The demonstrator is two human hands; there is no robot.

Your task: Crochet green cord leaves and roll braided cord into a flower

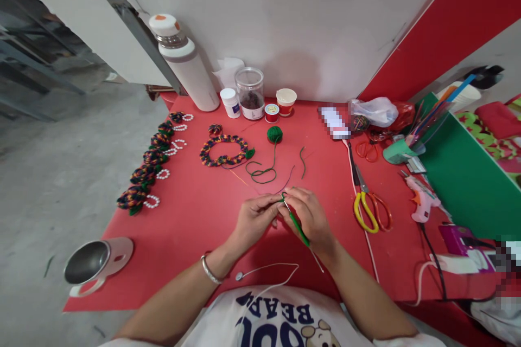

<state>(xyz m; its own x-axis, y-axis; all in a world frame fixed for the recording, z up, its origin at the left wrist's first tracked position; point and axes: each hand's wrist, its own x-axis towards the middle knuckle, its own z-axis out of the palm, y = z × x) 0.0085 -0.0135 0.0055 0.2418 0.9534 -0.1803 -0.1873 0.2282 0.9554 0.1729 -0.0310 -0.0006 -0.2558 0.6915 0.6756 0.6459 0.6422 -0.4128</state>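
A crochet hook with a green grip lies in my right hand, its metal tip pointing up and left between my fingertips. My left hand pinches a small bit of green yarn at that tip, mostly hidden by the fingers. Both hands meet above the red table near its front. Just beyond them, a loose green strand curls down from a green yarn ball. Left of the ball lies a multicoloured crocheted ring with a green leaf-like piece.
Crocheted bundles with bead loops line the left edge, above a mug. A tall bottle, a clear jar and a paper cup stand at the back. Scissors, a phone and a pink glue gun lie right.
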